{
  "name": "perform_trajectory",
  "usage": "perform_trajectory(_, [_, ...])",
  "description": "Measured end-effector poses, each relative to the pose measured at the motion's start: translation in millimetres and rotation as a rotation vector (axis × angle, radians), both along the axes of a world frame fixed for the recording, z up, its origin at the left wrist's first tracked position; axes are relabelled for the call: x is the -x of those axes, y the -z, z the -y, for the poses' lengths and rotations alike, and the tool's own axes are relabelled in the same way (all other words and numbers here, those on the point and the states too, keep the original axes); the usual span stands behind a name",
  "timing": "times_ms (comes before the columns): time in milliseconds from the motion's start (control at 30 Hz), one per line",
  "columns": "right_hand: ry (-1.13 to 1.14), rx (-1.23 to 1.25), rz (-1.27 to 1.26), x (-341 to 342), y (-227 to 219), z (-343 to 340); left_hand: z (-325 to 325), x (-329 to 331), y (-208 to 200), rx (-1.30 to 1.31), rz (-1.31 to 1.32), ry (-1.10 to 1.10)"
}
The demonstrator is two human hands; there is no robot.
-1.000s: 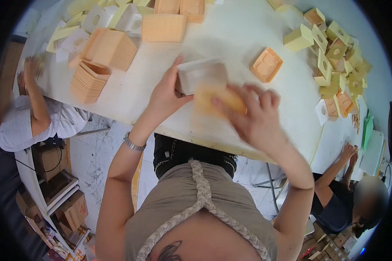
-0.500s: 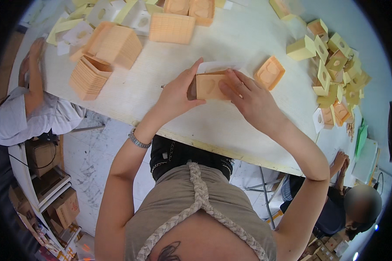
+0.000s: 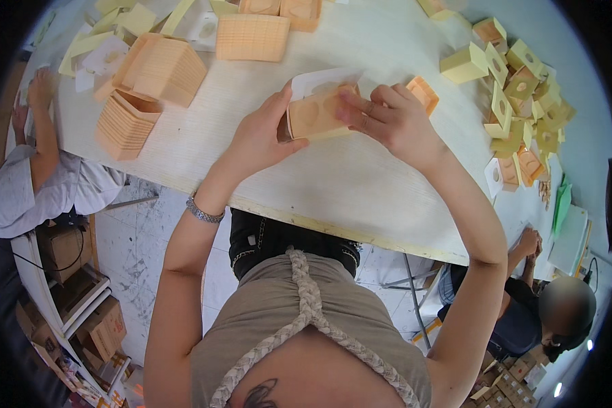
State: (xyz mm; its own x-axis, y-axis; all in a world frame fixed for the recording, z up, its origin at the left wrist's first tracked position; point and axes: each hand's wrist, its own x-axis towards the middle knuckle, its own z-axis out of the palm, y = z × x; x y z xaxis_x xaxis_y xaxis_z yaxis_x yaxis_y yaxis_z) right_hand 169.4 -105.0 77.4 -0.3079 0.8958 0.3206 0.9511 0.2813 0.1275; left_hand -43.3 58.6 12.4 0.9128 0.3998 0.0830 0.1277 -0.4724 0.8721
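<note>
From the head view, the only one here: we're right over the white table [image 3: 292, 180], and it's two bare hands on one small carton [image 3: 292, 126]! The carton is held above the tabletop, straight ahead of the body, with a peach moulded tray [image 3: 311, 117] seated in its open side.

The left hand [image 3: 257, 130] has it by the left end, spread just as wide as the carton, thumb along the near edge, fingers round behind. The right hand [image 3: 387, 121] is at the other end, fingers bent, tips close together on the tray; they're blurred, so whether they pinch or merely press, I can't tell you.

So how far along? The tray looks mostly in, I'd say, but the white flap [image 3: 325, 79] stands up at the far edge, not folded over. This one's unfinished!

Out to the right there's a big heap of yellow window boxes [image 3: 500, 109], a few with peach showing inside; I'd call those the further-along ones. Plenty remains, by my reckoning: nested trays [image 3: 128, 126] stand at the left, more cartons [image 3: 137, 19] lie beyond them, and one loose tray [image 3: 423, 94] peeks out just past the right hand.
</note>
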Motion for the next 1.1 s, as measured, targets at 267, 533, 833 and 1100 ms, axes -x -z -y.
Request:
perform_trajectory(267, [0.109,0.097,-0.125,18.6,13.0,16.5,5.7,-2.4,-3.3,-0.122,0.05,-0.03])
perform_trajectory(533, [0.291,-0.038,-0.056,40.0,2.4,6.8,9.3,-4.1,-12.2,-0.044,-0.084,-0.033])
perform_trajectory(833, [0.739,0.49,-1.378,47.5,-14.6,9.3,14.7,-2.3,2.1,-0.209,0.029,-0.05])
perform_trajectory(1100, [0.789,0.718,-1.46,44.0,-39.9,-5.4,14.8,4.4,9.7,-0.38,0.052,-0.108])
